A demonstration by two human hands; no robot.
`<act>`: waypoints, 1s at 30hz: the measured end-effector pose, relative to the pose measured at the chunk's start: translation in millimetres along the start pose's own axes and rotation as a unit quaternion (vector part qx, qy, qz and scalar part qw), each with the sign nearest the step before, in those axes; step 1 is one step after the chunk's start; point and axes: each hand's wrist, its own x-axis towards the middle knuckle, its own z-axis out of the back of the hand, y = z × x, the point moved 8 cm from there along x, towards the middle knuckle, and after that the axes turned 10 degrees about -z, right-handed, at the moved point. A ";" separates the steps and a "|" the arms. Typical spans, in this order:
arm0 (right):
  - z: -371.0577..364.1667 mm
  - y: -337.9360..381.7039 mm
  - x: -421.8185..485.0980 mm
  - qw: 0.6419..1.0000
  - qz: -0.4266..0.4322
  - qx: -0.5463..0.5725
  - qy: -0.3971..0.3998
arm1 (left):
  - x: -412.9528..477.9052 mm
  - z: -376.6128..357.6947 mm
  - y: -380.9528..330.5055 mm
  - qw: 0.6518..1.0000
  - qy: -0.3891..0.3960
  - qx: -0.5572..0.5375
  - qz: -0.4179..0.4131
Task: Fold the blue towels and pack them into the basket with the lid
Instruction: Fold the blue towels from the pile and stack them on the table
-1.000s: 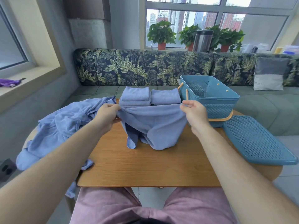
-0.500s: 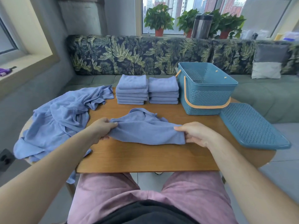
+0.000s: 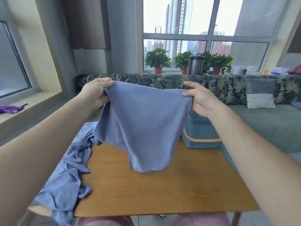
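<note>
At the near left of the desk (image 3: pixel 146 193), a heap of unfolded blue towels (image 3: pixel 68 173) is draped over the edge. Above the desk's middle, one blue towel (image 3: pixel 146 128) is held up in the air, hanging free. Its top edge is pinched near one corner by the left hand (image 3: pixel 96 92) and near the other by the right hand (image 3: pixel 197 98). The cloth is judged soft, light and limp: no shape is kept, and sag is seen between the grips. The corners are best taken and the top edge kept taut for a straight fold. Behind it, to the right, the teal basket (image 3: pixel 200 134) is stood on the desk, partly hidden by towel and arm. The lid cannot be made out for sure. Farther back, a leaf-print sofa (image 3: pixel 228 88) and potted plants (image 3: pixel 158 60) are seen.
</note>
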 end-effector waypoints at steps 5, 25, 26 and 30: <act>-14.4 30.0 -0.2 0.998 0.008 -0.024 0.050 | 7.5 -2.4 -34.5 0.995 -0.070 0.055 -0.049; 6.5 80.5 -57.7 0.980 0.179 -0.083 -0.036 | -29.7 2.6 -75.1 0.991 -0.029 0.079 -0.103; 7.2 83.6 -62.2 0.978 0.182 -0.095 -0.044 | -33.9 1.0 -78.2 0.994 -0.014 0.055 -0.097; 6.2 86.4 -65.4 0.970 0.158 -0.172 -0.066 | -38.1 -6.4 -82.4 0.992 0.044 0.069 -0.101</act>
